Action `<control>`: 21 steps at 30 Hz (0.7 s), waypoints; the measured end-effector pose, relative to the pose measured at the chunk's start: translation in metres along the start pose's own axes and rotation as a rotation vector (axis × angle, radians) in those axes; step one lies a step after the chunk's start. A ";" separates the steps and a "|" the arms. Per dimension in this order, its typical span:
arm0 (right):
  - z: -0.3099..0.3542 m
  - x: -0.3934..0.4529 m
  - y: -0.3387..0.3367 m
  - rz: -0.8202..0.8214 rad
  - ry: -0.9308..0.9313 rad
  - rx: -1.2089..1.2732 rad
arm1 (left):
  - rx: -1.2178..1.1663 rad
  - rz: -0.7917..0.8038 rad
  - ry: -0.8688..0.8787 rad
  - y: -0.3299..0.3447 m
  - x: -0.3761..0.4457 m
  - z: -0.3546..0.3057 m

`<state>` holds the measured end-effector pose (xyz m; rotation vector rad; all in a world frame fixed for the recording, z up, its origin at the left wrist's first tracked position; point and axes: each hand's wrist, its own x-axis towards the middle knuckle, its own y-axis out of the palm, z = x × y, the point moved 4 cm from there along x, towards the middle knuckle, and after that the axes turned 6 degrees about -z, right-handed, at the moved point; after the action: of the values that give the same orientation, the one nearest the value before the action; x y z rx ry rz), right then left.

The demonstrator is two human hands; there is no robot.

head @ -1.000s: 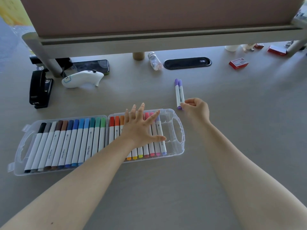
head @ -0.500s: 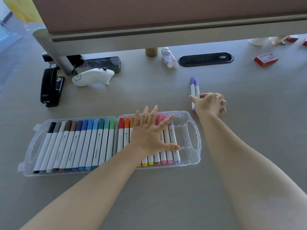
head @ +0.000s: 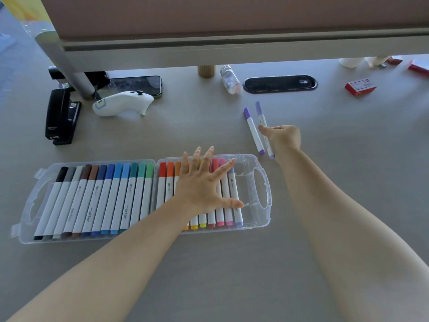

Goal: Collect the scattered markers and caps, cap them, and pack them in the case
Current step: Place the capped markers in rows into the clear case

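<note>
While your left hand lies flat with its fingers spread straight over the warm-coloured markers in the right half of the case, it grips nothing and only presses on the row. Your right hand rests on the desk just beyond the case's right end, its fingers curled and its thumb extended toward the nearer of two purple markers. The fingers appear to close on the right-hand marker of the pair, though the palm side is hidden, so the grip cannot be told for certain. Both purple markers are capped, lie side by side on the desk, and stand just outside the case. The case is clear plastic, opened flat, with a handle cut-out at each end. Its left half holds a full row of capped markers running from black through browns and blues to greens. A bare slot remains at the right edge of the right half. Farther off lie a black stapler, a white controller, a phone, a small bottle and a red box.
</note>
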<state>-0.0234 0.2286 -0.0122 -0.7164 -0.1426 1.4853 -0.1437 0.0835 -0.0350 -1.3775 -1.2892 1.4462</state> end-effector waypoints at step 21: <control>-0.035 -0.068 -0.002 0.285 -0.107 -0.113 | -0.183 -0.018 -0.029 -0.017 -0.009 0.016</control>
<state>-0.0118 0.1528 -0.0158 -0.7715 -0.2137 1.7998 -0.1603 0.0757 -0.0181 -1.4629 -1.4795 1.3676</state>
